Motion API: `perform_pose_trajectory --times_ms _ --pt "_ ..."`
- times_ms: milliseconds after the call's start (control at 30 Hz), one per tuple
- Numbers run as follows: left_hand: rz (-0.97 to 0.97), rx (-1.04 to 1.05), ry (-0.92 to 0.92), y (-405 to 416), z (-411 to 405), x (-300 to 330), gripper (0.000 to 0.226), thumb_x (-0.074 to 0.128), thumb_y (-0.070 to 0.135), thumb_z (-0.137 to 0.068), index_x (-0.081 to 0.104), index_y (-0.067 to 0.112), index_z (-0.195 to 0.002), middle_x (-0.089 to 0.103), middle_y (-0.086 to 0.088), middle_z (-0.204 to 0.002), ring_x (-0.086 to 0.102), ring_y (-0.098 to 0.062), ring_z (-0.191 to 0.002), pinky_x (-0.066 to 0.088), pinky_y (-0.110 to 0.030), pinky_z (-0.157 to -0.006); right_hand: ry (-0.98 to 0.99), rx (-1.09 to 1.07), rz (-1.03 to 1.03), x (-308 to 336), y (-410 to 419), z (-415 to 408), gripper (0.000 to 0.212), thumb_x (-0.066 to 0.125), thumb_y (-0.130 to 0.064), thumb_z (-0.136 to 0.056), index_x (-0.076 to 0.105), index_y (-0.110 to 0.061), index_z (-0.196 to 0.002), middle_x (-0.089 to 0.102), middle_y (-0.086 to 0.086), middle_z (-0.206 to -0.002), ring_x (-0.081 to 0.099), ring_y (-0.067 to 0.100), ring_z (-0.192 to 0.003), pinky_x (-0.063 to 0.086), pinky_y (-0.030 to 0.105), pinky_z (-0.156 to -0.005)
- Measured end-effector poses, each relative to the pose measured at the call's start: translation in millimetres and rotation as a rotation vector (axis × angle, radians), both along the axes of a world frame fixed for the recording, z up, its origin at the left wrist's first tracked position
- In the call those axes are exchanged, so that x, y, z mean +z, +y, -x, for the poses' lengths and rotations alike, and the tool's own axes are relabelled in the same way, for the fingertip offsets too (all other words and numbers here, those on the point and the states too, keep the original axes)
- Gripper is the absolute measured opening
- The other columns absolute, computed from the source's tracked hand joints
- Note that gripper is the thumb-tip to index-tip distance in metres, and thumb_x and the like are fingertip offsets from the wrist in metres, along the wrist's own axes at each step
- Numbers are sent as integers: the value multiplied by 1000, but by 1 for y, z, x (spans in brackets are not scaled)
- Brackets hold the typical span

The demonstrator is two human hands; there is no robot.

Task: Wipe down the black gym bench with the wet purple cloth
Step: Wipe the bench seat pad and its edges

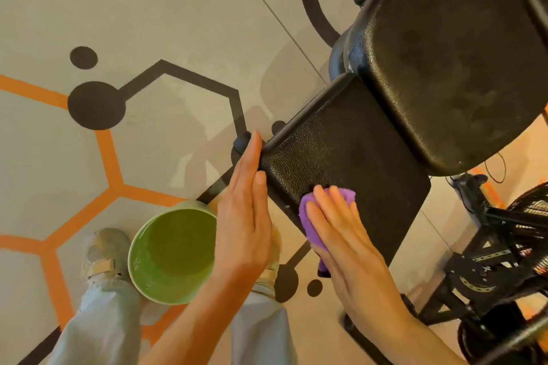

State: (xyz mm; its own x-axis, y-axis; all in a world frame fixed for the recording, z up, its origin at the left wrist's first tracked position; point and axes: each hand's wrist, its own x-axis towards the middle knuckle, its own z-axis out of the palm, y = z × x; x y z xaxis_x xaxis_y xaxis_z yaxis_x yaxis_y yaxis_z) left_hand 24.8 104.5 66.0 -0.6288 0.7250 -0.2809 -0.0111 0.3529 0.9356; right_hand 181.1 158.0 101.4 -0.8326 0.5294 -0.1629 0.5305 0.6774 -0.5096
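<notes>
The black gym bench runs from the centre to the upper right, with a small seat pad (350, 139) nearest me and a larger back pad (450, 68) beyond it. The purple cloth (311, 216) lies bunched on the seat pad's near corner. My right hand (347, 234) presses flat on the cloth with straight fingers. My left hand (246, 201) rests with straight fingers against the seat pad's left edge.
A green bucket (139, 255) holding water stands on the floor between my feet, just left of the bench. Black metal gym equipment (489, 270) crowds the lower right. The beige floor (148, 9) carries orange and black hexagon markings.
</notes>
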Motion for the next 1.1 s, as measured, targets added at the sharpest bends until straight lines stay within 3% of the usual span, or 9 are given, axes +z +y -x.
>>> perform_pose_trajectory --times_ms 167,300,433,533,667,767,867,1000,1100 --pt "3 -16 -11 0 1 1 47 31 29 -106 33 23 -153 39 25 -148 35 17 -134 29 -4 -107 33 -50 -42 -8 20 73 49 38 -20 -100 22 -13 -146 21 4 -157 13 20 -148 14 41 -121" --pt "45 -30 67 -3 2 4 48 31 30 -105 33 23 -153 33 39 -136 31 28 -127 23 4 -99 -155 87 -128 5 1 -26 70 40 -16 -90 8 -20 -152 5 -4 -161 7 16 -148 2 30 -121" --pt "26 -10 76 0 0 3 49 30 30 -106 31 19 -154 36 27 -147 31 16 -137 25 -5 -109 -47 -84 -16 4 1 6 53 35 -18 -98 23 -16 -149 19 -1 -159 13 17 -148 9 34 -121" --pt "50 -21 85 2 -1 3 53 27 34 -104 28 17 -155 34 20 -150 28 21 -134 24 -1 -106 12 -86 -15 -2 16 49 46 34 -21 -102 24 -14 -147 23 3 -156 12 17 -148 9 36 -122" --pt "82 -52 157 -5 1 2 51 27 32 -107 23 20 -156 27 23 -152 21 18 -140 18 -4 -112 -139 19 -117 1 -3 -47 51 25 -18 -101 16 -17 -151 15 -1 -160 12 18 -148 9 34 -121" --pt "28 -177 360 -2 3 11 51 28 26 -107 18 17 -157 18 12 -161 8 -4 -152 7 -27 -124 -93 -126 10 5 -23 -93 63 32 -23 -96 4 -28 -152 10 -12 -160 15 14 -147 6 28 -120" --pt "-25 -446 542 15 -6 24 52 30 23 -105 20 15 -156 19 1 -164 5 -13 -153 3 -32 -125 -9 -370 129 0 -17 -70 58 32 -23 -97 12 -33 -151 13 -15 -159 12 10 -147 3 23 -119" --pt "-26 -817 769 44 -35 24 54 31 21 -101 29 8 -153 25 -9 -162 15 -25 -151 17 -46 -122 50 -868 46 -15 44 -33 46 33 -25 -103 21 -26 -148 15 -10 -158 1 6 -147 -2 30 -121" --pt "-9 -928 827 56 -52 17 54 32 18 -98 33 3 -150 30 -14 -159 24 -30 -148 28 -51 -117 131 -962 104 -18 21 -31 48 32 -25 -102 24 -24 -149 15 -10 -159 -1 4 -147 1 32 -122"
